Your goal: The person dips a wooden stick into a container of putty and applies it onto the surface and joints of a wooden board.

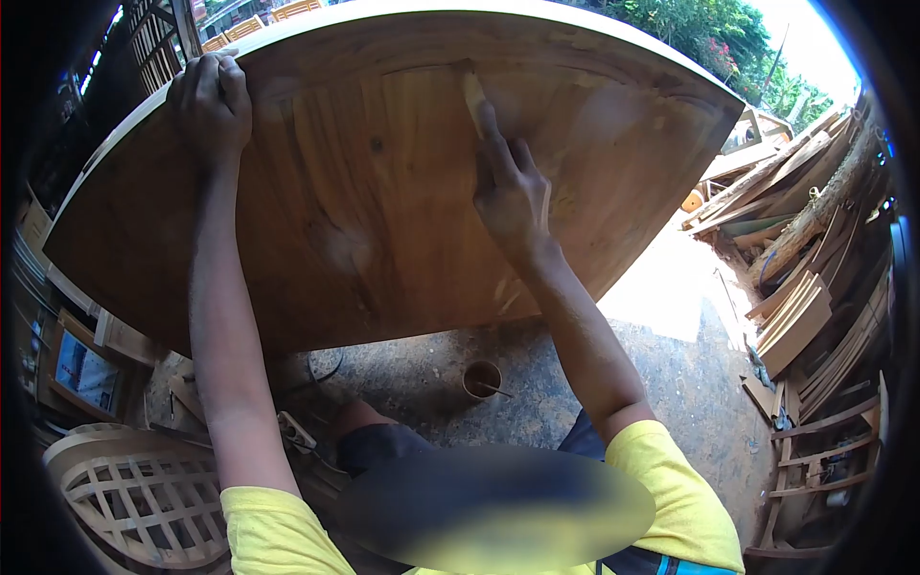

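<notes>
A large brown wooden panel (402,211) with a curved upper edge fills the upper middle of the head view. At its upper left edge, my left hand (211,101) grips the rim, fingers curled over the top. My right hand (513,187) is closed around a small pale flat tool (474,96), its index finger stretched along it. The tool's tip touches the panel near a dark curved line below the upper edge. What the tool is exactly cannot be made out.
On the floor (661,374) below the panel stands a small round container (481,379) with a stick in it. Wood pieces (795,316) and a log (819,216) are piled at the right. A woven wooden frame (144,498) lies at the lower left.
</notes>
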`<state>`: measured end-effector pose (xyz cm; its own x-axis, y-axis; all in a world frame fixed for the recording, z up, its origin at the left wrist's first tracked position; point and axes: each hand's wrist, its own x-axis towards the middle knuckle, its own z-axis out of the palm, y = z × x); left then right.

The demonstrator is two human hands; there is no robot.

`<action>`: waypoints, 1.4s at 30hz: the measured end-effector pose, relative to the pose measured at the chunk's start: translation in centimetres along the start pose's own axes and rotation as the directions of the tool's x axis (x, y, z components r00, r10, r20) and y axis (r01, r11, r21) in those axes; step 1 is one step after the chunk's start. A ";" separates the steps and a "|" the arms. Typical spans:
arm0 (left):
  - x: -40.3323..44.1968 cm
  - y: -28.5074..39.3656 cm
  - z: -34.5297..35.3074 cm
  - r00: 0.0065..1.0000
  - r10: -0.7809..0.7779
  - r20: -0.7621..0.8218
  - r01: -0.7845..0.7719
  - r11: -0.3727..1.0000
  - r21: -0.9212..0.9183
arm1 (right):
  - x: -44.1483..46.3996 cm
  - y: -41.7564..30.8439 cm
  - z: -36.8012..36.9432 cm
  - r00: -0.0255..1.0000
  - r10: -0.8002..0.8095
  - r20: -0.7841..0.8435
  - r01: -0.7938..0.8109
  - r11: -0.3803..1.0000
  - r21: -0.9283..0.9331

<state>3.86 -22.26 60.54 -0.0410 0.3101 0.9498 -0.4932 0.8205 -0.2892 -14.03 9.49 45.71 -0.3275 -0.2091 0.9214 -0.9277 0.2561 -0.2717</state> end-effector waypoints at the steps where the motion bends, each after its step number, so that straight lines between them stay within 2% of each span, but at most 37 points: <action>1: -0.1 0.0 -0.1 1.000 0.008 0.002 -0.008 1.000 -0.010 | -0.7 0.1 0.3 1.000 0.003 0.007 -0.003 1.000 -0.002; 4: -0.2 0.3 -0.3 1.000 -0.020 0.008 0.020 1.000 -0.011 | -1.3 -0.4 0.6 0.999 -0.033 0.026 0.034 0.999 -0.021; 7: -0.2 0.1 0.0 1.000 -0.008 -0.007 0.007 1.000 -0.003 | -0.8 -1.1 -0.3 1.000 -0.002 -0.001 0.002 0.999 0.042; 10: -0.5 -0.5 0.2 1.000 0.002 0.013 -0.002 1.000 0.007 | 0.3 -0.6 -2.0 1.000 0.005 0.006 -0.005 0.998 -0.059; 12: -0.6 -0.3 0.4 1.000 -0.004 -0.007 0.004 1.000 -0.015 | 1.2 1.4 -4.6 0.988 -0.105 0.114 0.125 0.974 -0.187; 13: -0.6 -0.2 0.3 0.999 0.002 -0.035 -0.003 0.999 -0.036 | 2.1 1.8 -6.1 0.984 -0.123 0.130 0.146 0.971 -0.187; 15: -0.8 -0.2 0.3 1.000 -0.027 -0.014 0.026 0.999 -0.026 | 4.3 1.9 -9.4 0.915 -0.316 0.252 0.382 0.881 -0.280; 16: -0.7 0.0 0.1 1.000 -0.029 0.007 0.030 0.999 -0.027 | 5.8 1.6 -10.4 0.906 -0.326 0.270 0.397 0.874 -0.280; 17: 0.7 2.8 -1.5 0.988 -0.152 -0.019 0.149 0.983 -0.104 | 7.7 1.2 -11.1 0.848 -0.408 0.338 0.506 0.812 -0.290; 18: 1.0 3.2 -1.7 0.985 -0.170 -0.015 0.168 0.981 -0.101 | 9.6 0.9 -11.5 0.778 -0.481 0.404 0.607 0.740 -0.290; 19: 1.2 3.4 -1.8 0.988 -0.146 -0.050 0.138 0.981 -0.133 | 11.5 0.8 -11.8 0.769 -0.485 0.417 0.617 0.733 -0.286; 21: 1.0 3.0 -1.6 0.992 -0.108 -0.066 0.098 0.984 -0.149 | 15.2 0.8 -11.9 0.592 -0.604 0.534 0.798 0.532 -0.284; 23: 0.7 2.7 -1.3 0.990 -0.132 -0.052 0.124 0.983 -0.137 | 18.6 0.5 -11.3 0.543 -0.608 0.579 0.832 0.481 -0.276; 25: 0.6 2.6 -1.2 0.988 -0.150 -0.037 0.144 0.981 -0.131 | 20.8 -1.3 -11.3 0.463 -0.604 0.649 0.881 0.395 -0.261; 26: 0.7 2.5 -1.2 0.990 -0.118 -0.074 0.104 0.980 -0.171 | 21.6 -3.1 -11.7 0.460 -0.600 0.655 0.883 0.391 -0.262; 27: 0.6 2.4 -1.0 0.990 -0.085 -0.112 0.060 0.976 -0.209 | 21.9 -6.8 -11.8 0.537 -0.313 0.783 0.802 0.477 -0.360; 28: 0.6 2.2 -0.9 0.989 -0.089 -0.114 0.063 0.975 -0.211 | 21.9 -8.8 -11.8 0.555 0.006 0.832 0.709 0.519 -0.477; 29: 0.7 1.9 -0.8 0.990 -0.073 -0.125 0.048 0.980 -0.193 | 22.3 -8.4 -12.0 0.435 -0.248 0.866 0.878 0.329 -0.347; 30: 0.6 1.8 -0.8 0.990 -0.055 -0.133 0.031 0.984 -0.176 | 22.7 -7.6 -12.2 0.436 -0.246 0.866 0.878 0.329 -0.348; 31: 0.5 1.7 -0.9 0.990 -0.054 -0.133 0.030 0.984 -0.178 | 23.2 -6.7 -12.3 0.366 -0.442 0.819 0.931 0.158 -0.330; 32: 0.4 1.9 -1.0 0.990 -0.067 -0.122 0.043 0.981 -0.188 | 23.4 -6.3 -12.3 0.251 -0.609 0.753 0.943 -0.023 -0.333; 33: 0.4 2.1 -1.1 0.990 -0.081 -0.114 0.058 0.979 -0.197 | 22.8 -7.0 -12.2 0.378 -0.592 0.712 0.924 0.197 -0.327; 37: 0.5 2.4 -1.5 0.991 -0.091 -0.097 0.073 0.982 -0.173 | 21.5 -8.9 -11.9 0.420 -0.543 0.727 0.907 0.240 -0.345; 39: 0.6 2.5 -1.4 0.987 -0.083 -0.138 0.061 0.986 -0.158 | 21.9 -8.2 -10.8 0.288 -0.591 0.753 0.953 0.102 -0.284; 40: 0.8 2.6 -1.4 0.987 -0.080 -0.142 0.057 0.986 -0.158 | 22.3 -8.4 -11.0 0.292 -0.592 0.751 0.952 0.102 -0.290; 42: 0.9 2.6 -1.5 0.989 -0.096 -0.115 0.071 0.977 -0.201 | 22.7 -9.1 -11.3 0.385 -0.452 0.805 0.923 0.186 -0.338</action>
<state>3.88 -19.17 60.44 0.1067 0.2835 0.9530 -0.3100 0.9202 -0.2390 -10.99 13.03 72.28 0.1489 -0.9556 0.2541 -0.4139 0.1731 0.8937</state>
